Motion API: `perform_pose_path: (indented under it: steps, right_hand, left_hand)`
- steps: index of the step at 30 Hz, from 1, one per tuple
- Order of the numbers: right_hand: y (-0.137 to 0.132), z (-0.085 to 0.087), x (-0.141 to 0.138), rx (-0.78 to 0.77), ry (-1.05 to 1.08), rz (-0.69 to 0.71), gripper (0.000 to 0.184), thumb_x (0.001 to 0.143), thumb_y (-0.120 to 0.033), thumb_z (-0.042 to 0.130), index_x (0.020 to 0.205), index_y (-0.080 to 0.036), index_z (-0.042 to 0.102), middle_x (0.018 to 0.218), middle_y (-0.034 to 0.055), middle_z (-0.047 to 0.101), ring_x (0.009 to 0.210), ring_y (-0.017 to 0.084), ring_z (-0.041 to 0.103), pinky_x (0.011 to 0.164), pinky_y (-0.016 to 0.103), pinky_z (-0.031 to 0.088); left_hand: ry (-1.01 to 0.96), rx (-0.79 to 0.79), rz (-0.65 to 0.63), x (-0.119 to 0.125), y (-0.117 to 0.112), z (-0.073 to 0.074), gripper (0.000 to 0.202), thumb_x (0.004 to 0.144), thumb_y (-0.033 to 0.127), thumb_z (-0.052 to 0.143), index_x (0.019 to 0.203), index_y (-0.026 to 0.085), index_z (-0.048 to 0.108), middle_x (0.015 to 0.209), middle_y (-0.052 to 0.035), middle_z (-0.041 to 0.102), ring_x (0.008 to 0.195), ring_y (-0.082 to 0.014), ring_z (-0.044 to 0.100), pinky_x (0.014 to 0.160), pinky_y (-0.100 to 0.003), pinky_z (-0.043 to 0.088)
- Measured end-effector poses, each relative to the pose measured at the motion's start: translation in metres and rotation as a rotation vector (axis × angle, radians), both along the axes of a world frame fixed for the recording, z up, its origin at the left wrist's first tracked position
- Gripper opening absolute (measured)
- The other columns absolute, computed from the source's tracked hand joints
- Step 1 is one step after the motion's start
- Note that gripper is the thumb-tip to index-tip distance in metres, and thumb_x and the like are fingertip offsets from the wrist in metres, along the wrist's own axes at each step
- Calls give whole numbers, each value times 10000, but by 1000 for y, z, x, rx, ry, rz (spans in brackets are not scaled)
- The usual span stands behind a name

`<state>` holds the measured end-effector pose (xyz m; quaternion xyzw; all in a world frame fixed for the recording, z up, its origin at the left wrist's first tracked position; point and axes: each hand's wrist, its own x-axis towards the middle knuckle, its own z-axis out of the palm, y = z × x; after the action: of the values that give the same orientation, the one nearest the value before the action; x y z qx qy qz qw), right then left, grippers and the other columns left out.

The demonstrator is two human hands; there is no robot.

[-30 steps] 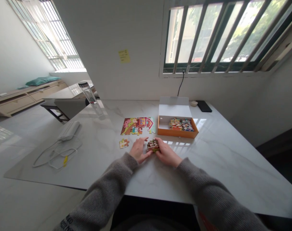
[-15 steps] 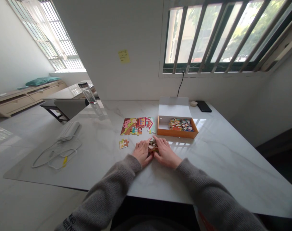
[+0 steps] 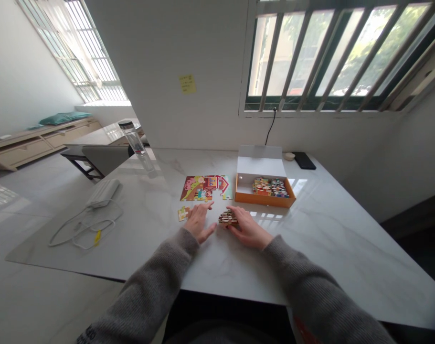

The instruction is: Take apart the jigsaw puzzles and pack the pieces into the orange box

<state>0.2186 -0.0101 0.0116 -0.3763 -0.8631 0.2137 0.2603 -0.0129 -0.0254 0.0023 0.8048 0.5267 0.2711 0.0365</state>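
My right hand (image 3: 248,228) is closed around the right side of a stack of jigsaw puzzle pieces (image 3: 227,218) standing on the table, their edges facing up. My left hand (image 3: 200,222) is apart from the stack, its thumb and fingers spread with nothing between them. Just beyond my left hand lies a partly joined jigsaw puzzle (image 3: 196,189) with a farm picture and a gap at its lower right. A small joined puzzle section (image 3: 182,213) sits beside my left fingers, partly covered by them.
An orange box (image 3: 262,198) with its lid raised holds more puzzle pieces (image 3: 270,186). A black phone (image 3: 304,160) and small white dish (image 3: 289,156) lie behind it. At left are a white power strip (image 3: 103,192) with cable and a glass bottle (image 3: 133,137).
My left hand has let go of the stack and moved left, opening, now partly over the small puzzle section. My right hand stays on the stack, whose left side now shows.
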Motion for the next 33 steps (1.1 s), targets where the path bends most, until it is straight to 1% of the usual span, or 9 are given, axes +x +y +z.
perform_pose_path:
  steps: [5, 8, 14, 18, 21, 24, 28, 30, 33]
  right_hand:
    - [2, -2, 1, 0, -8, -2, 553, 883, -274, 577, 1390, -160, 387, 1257, 157, 553, 1163, 293, 514, 999, 481, 415]
    - [2, -3, 2, -1, -11, 1, 560, 886, -279, 577, 1396, -160, 379, 1254, 156, 557, 1160, 293, 516, 997, 481, 418]
    - [0, 0, 1, -12, -9, -5, 552, 885, -266, 580, 1392, -162, 386, 1253, 152, 558, 1158, 289, 518, 998, 477, 420]
    - [1, 0, 1, -13, -2, 2, 553, 877, -249, 586, 1389, -163, 394, 1254, 152, 559, 1159, 283, 520, 1003, 469, 419]
    - [2, -1, 2, -14, -4, 6, 561, 877, -249, 587, 1395, -161, 391, 1263, 151, 554, 1162, 280, 516, 1010, 468, 414]
    - [3, -2, 3, -9, 7, 9, 573, 878, -254, 590, 1406, -170, 384, 1260, 143, 558, 1161, 276, 507, 1012, 458, 416]
    - [3, -2, 3, 1, 13, 1, 570, 881, -282, 600, 1404, -184, 395, 1236, 126, 580, 1129, 275, 511, 1010, 460, 418]
    - [3, -2, 3, -13, 15, -4, 567, 884, -296, 606, 1400, -187, 399, 1242, 129, 581, 1135, 279, 524, 1004, 466, 422]
    - [5, -3, 4, -60, 36, 6, 575, 887, -288, 609, 1409, -201, 384, 1287, 136, 561, 1158, 278, 547, 993, 464, 433]
  left_hand:
    - [203, -100, 294, -66, 13, 10, 500, 818, 298, 567, 1305, 201, 510, 1270, -109, 582, 1158, -309, 480, 957, -433, 343]
    - [311, -251, 260, -92, 20, 13, 500, 821, 366, 575, 1295, 213, 527, 1259, -103, 595, 1140, -310, 509, 934, -435, 356]
    - [365, -345, 179, -104, 37, 14, 710, 746, 407, 664, 1396, 220, 447, 1156, -104, 602, 1078, -297, 539, 894, -393, 380]
    - [381, -392, 156, -106, 42, 20, 452, 727, 471, 681, 1114, 240, 661, 1019, -73, 600, 1017, -284, 563, 864, -380, 385]
    - [307, -376, 158, -109, 41, 26, 350, 708, 457, 710, 972, 226, 696, 932, -52, 602, 900, -250, 581, 826, -368, 397]
    - [99, -380, 59, -107, 34, 36, 245, 755, 400, 683, 867, 183, 674, 818, -39, 598, 720, -184, 554, 715, -320, 416]
    - [-416, -563, -186, -80, 10, 45, 311, 859, 462, 592, 892, 152, 592, 764, -50, 661, 591, -134, 542, 539, -238, 383]
    - [-536, -597, -315, -55, -4, 44, 329, 861, 467, 616, 890, 139, 597, 818, -77, 686, 609, -130, 571, 544, -236, 411]
    - [-565, -549, -439, -16, -17, 35, 267, 871, 408, 626, 877, 141, 620, 767, -47, 669, 631, -133, 604, 659, -281, 493]
